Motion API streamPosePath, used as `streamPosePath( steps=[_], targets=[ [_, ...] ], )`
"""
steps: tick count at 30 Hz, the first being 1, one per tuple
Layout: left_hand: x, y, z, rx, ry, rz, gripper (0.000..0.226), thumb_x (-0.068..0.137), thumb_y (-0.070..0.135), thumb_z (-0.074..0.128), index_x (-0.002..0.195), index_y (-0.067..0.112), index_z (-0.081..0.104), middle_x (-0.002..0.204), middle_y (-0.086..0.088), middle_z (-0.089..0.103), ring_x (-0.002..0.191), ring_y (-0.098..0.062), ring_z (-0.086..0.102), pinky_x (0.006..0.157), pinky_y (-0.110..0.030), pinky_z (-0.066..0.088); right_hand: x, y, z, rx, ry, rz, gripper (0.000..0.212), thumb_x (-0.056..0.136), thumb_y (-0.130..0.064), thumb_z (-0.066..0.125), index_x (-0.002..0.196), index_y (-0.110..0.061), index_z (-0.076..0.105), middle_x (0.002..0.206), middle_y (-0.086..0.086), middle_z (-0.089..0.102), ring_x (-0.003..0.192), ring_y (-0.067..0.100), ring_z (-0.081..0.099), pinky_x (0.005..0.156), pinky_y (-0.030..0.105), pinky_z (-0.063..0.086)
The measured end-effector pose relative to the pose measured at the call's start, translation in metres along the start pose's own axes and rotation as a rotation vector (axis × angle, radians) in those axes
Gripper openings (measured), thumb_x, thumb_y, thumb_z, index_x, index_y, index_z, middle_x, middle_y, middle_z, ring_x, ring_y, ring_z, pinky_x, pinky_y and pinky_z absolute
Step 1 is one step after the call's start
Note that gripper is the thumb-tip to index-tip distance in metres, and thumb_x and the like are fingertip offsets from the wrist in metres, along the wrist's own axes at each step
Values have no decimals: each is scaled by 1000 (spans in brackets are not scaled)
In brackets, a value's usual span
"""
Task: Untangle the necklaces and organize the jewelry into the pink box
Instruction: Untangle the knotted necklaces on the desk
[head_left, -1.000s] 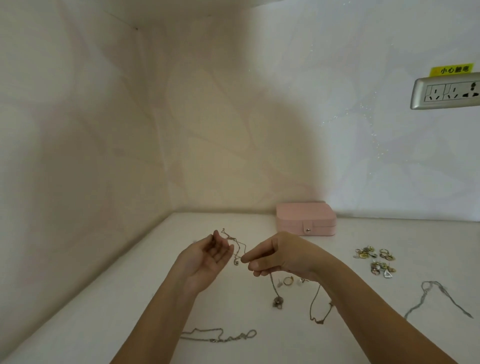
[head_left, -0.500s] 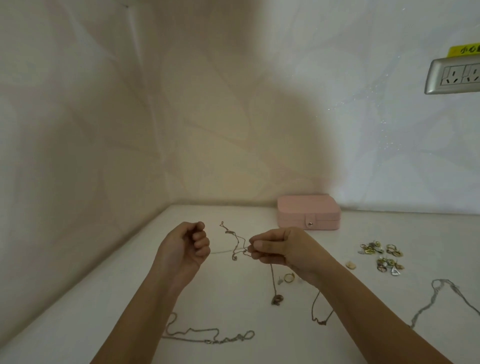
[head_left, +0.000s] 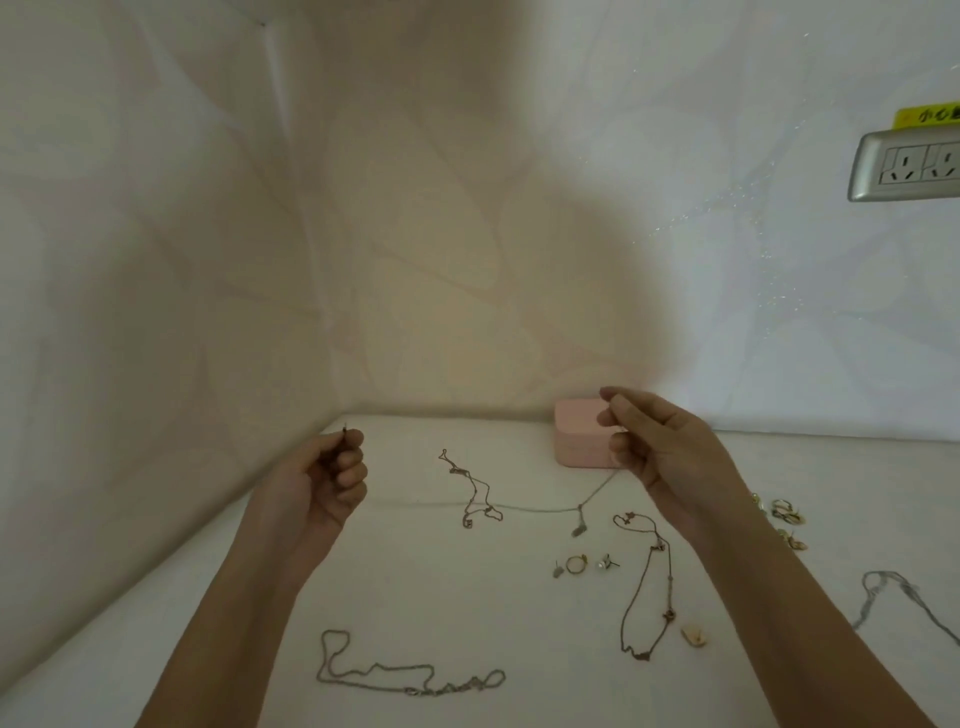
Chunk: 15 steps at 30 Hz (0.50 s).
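The left grip (head_left: 332, 467) pinched one end of a thin chain (head_left: 535, 509) between thumb and forefinger, the other fingers curled in, and the right grip (head_left: 654, 441) appeared to pinch the far end the same way. They were held well apart, likely to draw the chain out so that any snag would show. Between the grips the chain sagged low, its pendant (head_left: 578, 526) hanging nearer the right grip. A darker knot (head_left: 470, 488) of chain sat about midway between the grips, across the line; whether it was caught on it could not be told. The pink box (head_left: 576, 447) stood shut just behind the right grip, so nothing looked stowed yet. A ring (head_left: 575, 564) and another necklace (head_left: 649, 582) lay on the table (head_left: 441, 597) below the right grip
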<state>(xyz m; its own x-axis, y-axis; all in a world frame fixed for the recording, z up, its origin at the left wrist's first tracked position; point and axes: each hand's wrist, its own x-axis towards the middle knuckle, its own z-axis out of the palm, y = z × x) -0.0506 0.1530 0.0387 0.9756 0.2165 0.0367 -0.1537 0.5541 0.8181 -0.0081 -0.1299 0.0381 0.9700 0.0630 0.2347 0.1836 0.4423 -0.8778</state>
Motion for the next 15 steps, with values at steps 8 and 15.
streamPosePath(
  steps=[8,15],
  targets=[
    [7,14,-31,102,116,-67,26,97,15,36,78,10,52,44,9,31,29,-3,24,29,-14,14,11,-5,-28,-34,133,41,16,94,-9,52,99,-9,67,68,-1,59,40,3,32,39,14,22],
    [10,18,-43,32,165,-49,25,97,15,36,79,10,53,44,8,32,29,-4,25,28,-14,16,11,-10,-39,-22,176,76,14,95,-12,53,101,-9,65,56,-5,51,38,3,31,36,14,24]
  ],
)
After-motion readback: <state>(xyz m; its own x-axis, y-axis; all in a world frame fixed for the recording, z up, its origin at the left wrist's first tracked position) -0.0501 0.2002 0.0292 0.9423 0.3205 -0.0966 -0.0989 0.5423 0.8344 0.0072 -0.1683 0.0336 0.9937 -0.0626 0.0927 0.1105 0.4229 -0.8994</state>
